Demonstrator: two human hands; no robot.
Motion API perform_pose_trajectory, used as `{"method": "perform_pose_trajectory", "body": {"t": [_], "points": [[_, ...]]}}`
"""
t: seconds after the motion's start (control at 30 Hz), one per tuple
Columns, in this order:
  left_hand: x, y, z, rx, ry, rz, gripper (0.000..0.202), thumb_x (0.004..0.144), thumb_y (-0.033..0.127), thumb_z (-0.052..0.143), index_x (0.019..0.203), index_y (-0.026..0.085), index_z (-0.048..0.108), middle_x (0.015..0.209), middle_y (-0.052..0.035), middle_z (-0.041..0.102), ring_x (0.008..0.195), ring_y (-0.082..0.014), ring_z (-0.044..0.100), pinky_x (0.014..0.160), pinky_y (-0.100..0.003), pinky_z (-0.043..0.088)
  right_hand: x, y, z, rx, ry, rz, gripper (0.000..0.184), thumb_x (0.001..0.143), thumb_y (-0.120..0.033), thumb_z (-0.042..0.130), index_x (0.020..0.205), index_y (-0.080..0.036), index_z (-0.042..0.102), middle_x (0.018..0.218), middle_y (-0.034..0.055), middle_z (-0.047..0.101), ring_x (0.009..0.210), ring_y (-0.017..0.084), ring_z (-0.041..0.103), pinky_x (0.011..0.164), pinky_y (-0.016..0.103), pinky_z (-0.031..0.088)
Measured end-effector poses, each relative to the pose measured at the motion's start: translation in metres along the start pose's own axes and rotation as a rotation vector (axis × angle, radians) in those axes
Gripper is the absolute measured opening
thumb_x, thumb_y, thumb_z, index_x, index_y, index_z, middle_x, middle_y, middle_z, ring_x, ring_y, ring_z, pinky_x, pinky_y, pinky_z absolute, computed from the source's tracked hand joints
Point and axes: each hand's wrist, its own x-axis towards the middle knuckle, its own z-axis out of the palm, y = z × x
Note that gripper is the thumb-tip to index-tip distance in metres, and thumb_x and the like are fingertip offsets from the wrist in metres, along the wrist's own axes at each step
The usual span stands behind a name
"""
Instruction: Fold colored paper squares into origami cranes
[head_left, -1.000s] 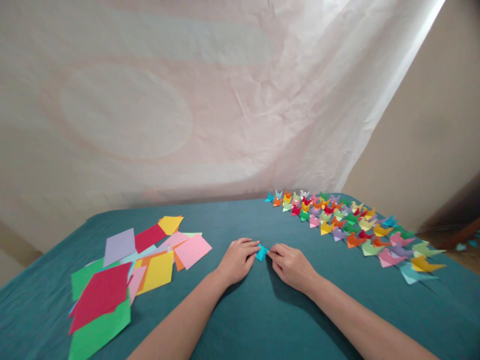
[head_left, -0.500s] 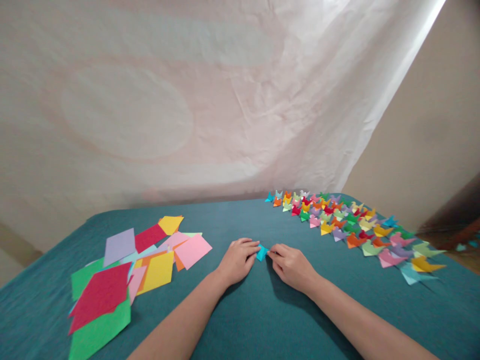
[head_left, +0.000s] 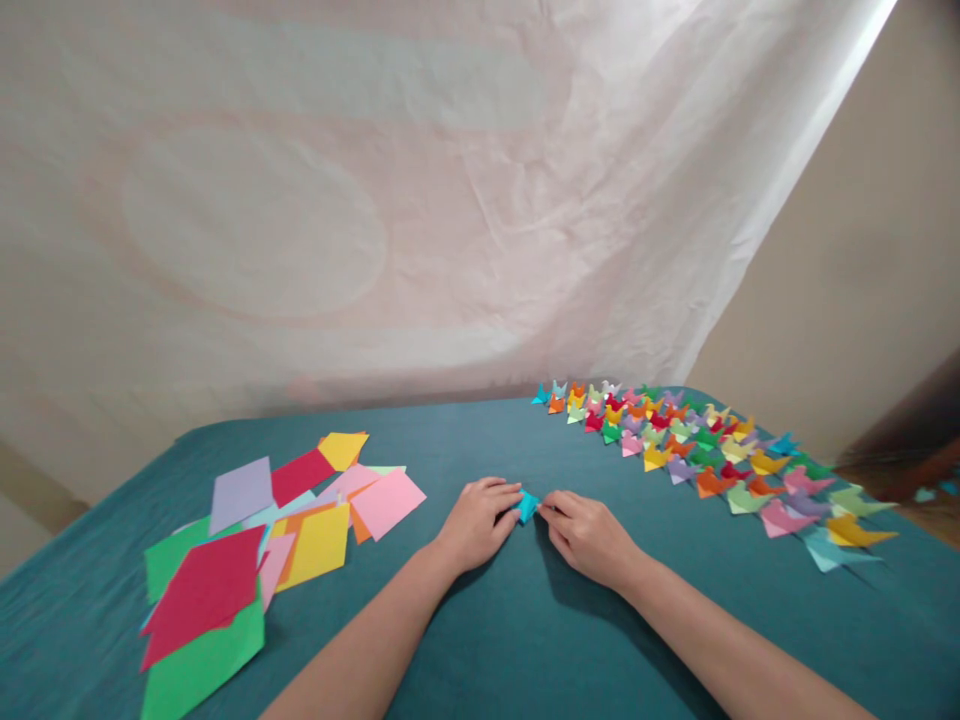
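A small folded piece of blue paper (head_left: 527,506) lies on the teal cloth between my two hands. My left hand (head_left: 482,522) rests palm down on the table, its fingertips and thumb pressing the paper's left side. On the other side, my right hand (head_left: 585,532) pinches the paper's right corner between thumb and fingertips. The fingers partly cover both ends of the paper, so its full folded shape is hidden.
To the left lies a loose spread of coloured paper squares, among them a red sheet (head_left: 210,590) and a yellow sheet (head_left: 319,545). Rows of small folded paper birds (head_left: 682,470) fill the right side. A pale cloth (head_left: 420,220) hangs behind the table.
My left thumb has moved in closer onto the blue paper, covering more of its left side. The right hand keeps its pinch, and the sheets and birds stay where they were.
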Motion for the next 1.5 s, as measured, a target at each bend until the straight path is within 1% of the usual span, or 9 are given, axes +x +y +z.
{"method": "perform_pose_trajectory", "body": {"t": [0.13, 0.3, 0.5, 0.77, 1.23, 1.37, 1.5], "points": [[0.0005, 0.002, -0.0021, 0.005, -0.008, 0.005, 0.032, 0.091, 0.035, 0.045, 0.12, 0.027, 0.057, 0.126, -0.0006, 0.057, 0.118, -0.0223, 0.047, 0.1, -0.04, 0.035, 0.0009, -0.0019, -0.0037, -0.024, -0.037, -0.039, 0.025, 0.087, -0.01, 0.042, 0.1, -0.014, 0.063, 0.09, 0.0099, 0.061, 0.082, 0.019, 0.057, 0.071, 0.03, 0.049], [0.0001, 0.003, -0.0022, 0.009, -0.014, 0.009, 0.037, 0.087, 0.038, 0.052, 0.121, 0.025, 0.056, 0.127, -0.0024, 0.056, 0.119, -0.0238, 0.046, 0.1, -0.041, 0.034, 0.001, -0.004, -0.007, -0.032, -0.029, -0.087, 0.025, 0.088, -0.012, 0.043, 0.103, -0.013, 0.063, 0.089, 0.0102, 0.061, 0.083, 0.02, 0.058, 0.07, 0.03, 0.048], [-0.0015, 0.0037, -0.0024, 0.01, -0.02, 0.011, 0.041, 0.084, 0.035, 0.056, 0.124, 0.025, 0.053, 0.129, -0.0027, 0.054, 0.12, -0.0231, 0.045, 0.102, -0.041, 0.034, 0.0008, -0.0035, -0.0055, -0.038, -0.004, -0.133, 0.024, 0.088, -0.013, 0.043, 0.103, -0.013, 0.062, 0.086, 0.0093, 0.061, 0.079, 0.019, 0.057, 0.068, 0.03, 0.048], [-0.0016, 0.0035, -0.0018, 0.01, -0.012, 0.008, 0.04, 0.084, 0.034, 0.055, 0.124, 0.026, 0.053, 0.129, -0.0015, 0.055, 0.12, -0.0228, 0.046, 0.101, -0.04, 0.034, -0.0001, -0.0037, -0.0048, -0.056, -0.043, -0.145, 0.025, 0.089, -0.014, 0.043, 0.106, -0.012, 0.061, 0.089, 0.0093, 0.061, 0.08, 0.02, 0.056, 0.069, 0.031, 0.048], [-0.002, 0.002, -0.0007, 0.007, 0.002, 0.013, 0.04, 0.083, 0.033, 0.056, 0.122, 0.025, 0.054, 0.128, -0.0017, 0.055, 0.119, -0.0226, 0.046, 0.101, -0.041, 0.035, 0.0018, -0.0049, -0.0058, -0.051, -0.058, -0.129, 0.025, 0.089, -0.014, 0.043, 0.105, -0.013, 0.062, 0.087, 0.0092, 0.061, 0.079, 0.02, 0.054, 0.069, 0.032, 0.046], [-0.002, 0.0016, -0.0003, 0.001, -0.001, 0.019, 0.041, 0.083, 0.032, 0.057, 0.123, 0.025, 0.054, 0.128, -0.002, 0.055, 0.119, -0.0231, 0.047, 0.101, -0.041, 0.034, 0.0032, -0.006, -0.0065, -0.012, -0.067, -0.091, 0.023, 0.087, -0.013, 0.044, 0.101, -0.015, 0.063, 0.087, 0.0082, 0.06, 0.08, 0.02, 0.052, 0.072, 0.032, 0.045], [-0.0011, 0.0014, -0.0003, 0.001, 0.0, 0.018, 0.041, 0.082, 0.032, 0.057, 0.123, 0.024, 0.054, 0.128, -0.0023, 0.056, 0.119, -0.0233, 0.047, 0.101, -0.042, 0.034, 0.0043, -0.0066, -0.0037, 0.054, -0.039, -0.026, 0.02, 0.086, -0.012, 0.046, 0.096, -0.018, 0.063, 0.087, 0.0072, 0.06, 0.083, 0.02, 0.051, 0.075, 0.032, 0.043]]}}
